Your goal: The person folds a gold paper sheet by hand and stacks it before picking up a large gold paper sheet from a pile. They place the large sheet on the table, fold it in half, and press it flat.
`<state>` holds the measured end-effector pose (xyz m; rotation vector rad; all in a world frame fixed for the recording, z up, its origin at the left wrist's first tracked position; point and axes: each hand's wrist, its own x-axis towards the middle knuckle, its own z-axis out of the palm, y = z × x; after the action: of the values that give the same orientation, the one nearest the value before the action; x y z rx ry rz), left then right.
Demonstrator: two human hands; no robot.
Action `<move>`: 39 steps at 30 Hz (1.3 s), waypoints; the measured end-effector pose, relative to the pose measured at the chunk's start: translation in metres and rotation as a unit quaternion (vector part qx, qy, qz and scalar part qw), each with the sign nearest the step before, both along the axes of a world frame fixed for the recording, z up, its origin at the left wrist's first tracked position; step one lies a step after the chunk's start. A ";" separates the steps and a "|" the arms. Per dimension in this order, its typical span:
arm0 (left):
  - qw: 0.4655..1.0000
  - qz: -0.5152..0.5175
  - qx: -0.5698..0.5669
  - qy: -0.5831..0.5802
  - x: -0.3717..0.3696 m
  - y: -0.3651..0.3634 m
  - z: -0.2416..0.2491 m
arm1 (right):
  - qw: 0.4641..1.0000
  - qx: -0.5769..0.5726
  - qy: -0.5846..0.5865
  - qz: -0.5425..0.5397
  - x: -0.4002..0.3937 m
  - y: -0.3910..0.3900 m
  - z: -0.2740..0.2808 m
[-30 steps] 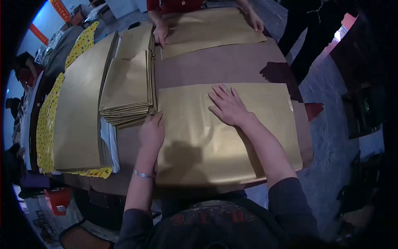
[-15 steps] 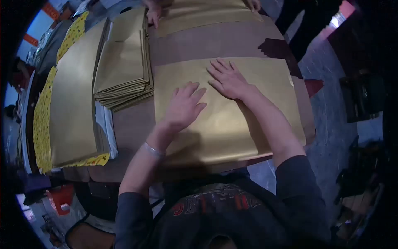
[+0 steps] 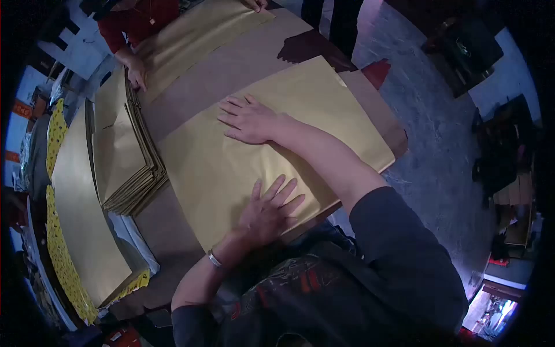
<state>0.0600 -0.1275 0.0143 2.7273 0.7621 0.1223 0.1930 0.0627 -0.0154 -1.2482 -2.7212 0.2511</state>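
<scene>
A large sheet of gold paper (image 3: 324, 104) lies flat on the brown table in front of me. My right hand (image 3: 250, 120) rests on its middle with fingers spread and palm down. Nearer to my body, my left hand (image 3: 270, 211) lies open on the sheet's near part, fingers fanned out; a silver bracelet (image 3: 214, 258) circles that wrist. Neither hand holds anything. To the left stands a stack of folded gold paper (image 3: 118, 153), its layered edges facing me.
Across the table (image 3: 214, 69), a person in red has a hand (image 3: 137, 74) beside another gold sheet (image 3: 191, 40). A long gold sheet (image 3: 81, 196) lies over yellow patterned paper (image 3: 58, 254) at left. Dark red scraps (image 3: 306, 47) lie near the far right edge.
My view has turned, so the table appears rotated. My left hand has come back toward the sheet's near edge; my right hand stays flat on the paper. More of the other person shows.
</scene>
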 end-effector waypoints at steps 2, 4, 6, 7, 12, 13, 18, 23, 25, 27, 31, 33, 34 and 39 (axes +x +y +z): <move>0.999 0.020 0.006 -0.029 -0.005 -0.002 -0.009 | 1.000 0.001 -0.004 0.005 0.000 0.001 0.006; 0.997 0.051 0.004 -0.054 -0.015 -0.011 -0.013 | 1.000 0.005 -0.007 -0.001 0.000 0.001 0.004; 0.995 0.091 -0.004 0.030 -0.027 -0.023 -0.009 | 1.000 0.020 -0.021 -0.003 -0.001 0.002 0.001; 0.994 0.106 -0.004 0.023 -0.039 -0.030 -0.007 | 1.000 0.015 -0.022 -0.007 -0.002 0.001 0.002; 0.974 0.209 -0.025 0.082 -0.102 -0.069 -0.003 | 0.999 0.011 -0.035 -0.005 -0.002 0.002 0.001; 0.964 0.242 -0.019 0.107 -0.115 -0.078 -0.002 | 1.000 0.003 -0.030 -0.006 -0.002 0.002 0.000; 0.937 0.307 0.015 0.165 -0.152 -0.104 -0.001 | 0.999 0.007 -0.033 0.001 -0.002 0.004 -0.003; 0.963 0.229 -0.012 0.142 -0.136 -0.055 0.020 | 0.999 0.018 -0.031 -0.006 -0.002 0.002 0.003; 0.969 0.227 0.012 0.094 -0.131 -0.015 0.005 | 0.999 0.016 -0.043 0.000 -0.002 0.002 0.004; 0.974 0.222 0.032 0.044 -0.117 0.023 -0.009 | 0.999 0.017 -0.044 -0.002 -0.002 -0.001 0.008; 0.972 0.222 0.071 0.045 -0.067 0.058 -0.021 | 0.999 0.009 -0.048 -0.008 -0.003 -0.003 0.010; 0.991 0.119 0.045 -0.028 -0.033 0.047 -0.019 | 0.999 0.008 -0.049 -0.005 -0.003 -0.003 0.010; 0.996 0.081 0.017 -0.032 -0.017 0.042 -0.011 | 0.999 0.004 -0.049 -0.002 -0.002 -0.002 0.011; 0.996 -0.047 0.014 -0.080 0.050 0.036 -0.018 | 0.999 0.002 -0.049 0.001 -0.003 0.000 0.005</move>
<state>0.1096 -0.0916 -0.0037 2.7330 0.5919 0.3296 0.1895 0.0631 -0.0105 -1.2888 -2.8040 0.1885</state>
